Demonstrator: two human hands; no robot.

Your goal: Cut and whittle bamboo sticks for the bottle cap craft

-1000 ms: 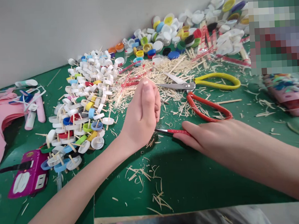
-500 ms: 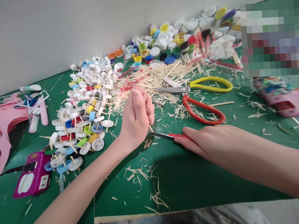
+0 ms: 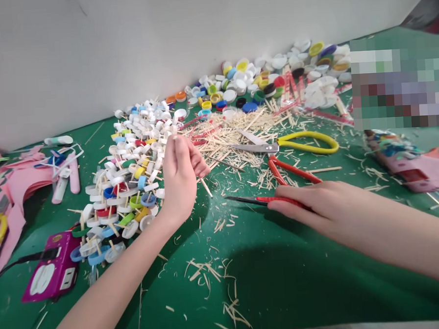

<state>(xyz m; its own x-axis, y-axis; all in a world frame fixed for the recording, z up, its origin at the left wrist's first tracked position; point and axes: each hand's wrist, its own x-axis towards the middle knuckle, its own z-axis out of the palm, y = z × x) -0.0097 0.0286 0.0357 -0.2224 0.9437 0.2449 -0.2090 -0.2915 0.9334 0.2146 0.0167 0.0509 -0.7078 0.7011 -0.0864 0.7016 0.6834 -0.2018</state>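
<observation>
My left hand point(image 3: 181, 179) is closed around a thin wooden stick point(image 3: 206, 187), whose pale end pokes out below the fingers. My right hand point(image 3: 313, 204) grips a red-handled knife point(image 3: 247, 201), its dark narrow blade pointing left toward the stick. A small gap separates the blade tip from the stick's end. Beyond my right hand lie open scissors point(image 3: 272, 147) with one yellow and one red handle. Wood shavings point(image 3: 205, 268) are scattered on the green table point(image 3: 303, 288) below the blade.
Bottle caps with sticks through them point(image 3: 131, 164) crowd the left of my hand. Loose caps point(image 3: 237, 85) line the wall, near a heap of sticks and shavings point(image 3: 254, 121). A purple device point(image 3: 51, 266) with a cable, pink material point(image 3: 28, 174) and a pink box point(image 3: 418, 169) lie around.
My left hand has moved left with the stick, away from the knife blade, which was at the stick's end before. The camera view has tilted up slightly.
</observation>
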